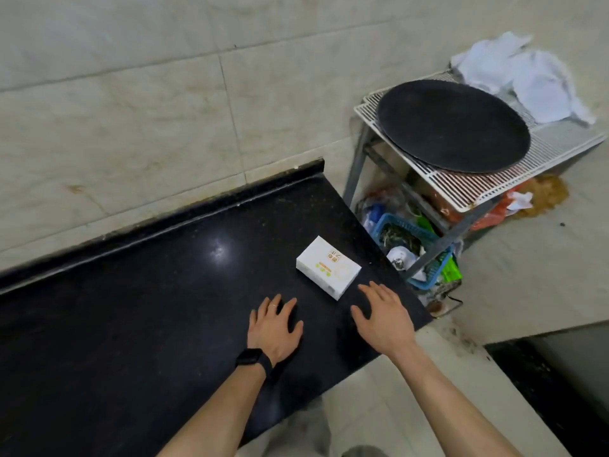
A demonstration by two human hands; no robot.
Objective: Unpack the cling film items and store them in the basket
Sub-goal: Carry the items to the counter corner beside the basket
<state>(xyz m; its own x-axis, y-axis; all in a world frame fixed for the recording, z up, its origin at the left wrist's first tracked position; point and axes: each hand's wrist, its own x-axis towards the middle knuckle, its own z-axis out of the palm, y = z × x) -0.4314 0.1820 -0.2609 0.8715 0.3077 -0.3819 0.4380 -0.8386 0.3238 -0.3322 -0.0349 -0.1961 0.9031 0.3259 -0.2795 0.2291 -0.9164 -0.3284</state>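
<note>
Both hands are spread, palms down, low over the black counter [148,308], and neither holds anything; whether the palms rest on the stone I cannot tell. Left hand [275,328], with a watch [252,357] on the wrist, has its fingers loosely splayed well short of the box [328,267]. Right hand [384,319] is open too, its fingertips near the box's closest corner but apart from it.

That box lies flat near the counter's right end, turned at an angle, seemingly unopened. It looks like thin white card, so probably light and stiff enough to lift, yet easy to dent if squeezed across its broad faces. Best taken by the two long side edges, thumb on one and fingers on the other; an end flap is likely the way in. A blue basket [395,221] sits under the wire rack [478,186] beyond the counter's end, already holding greens and packets
</note>
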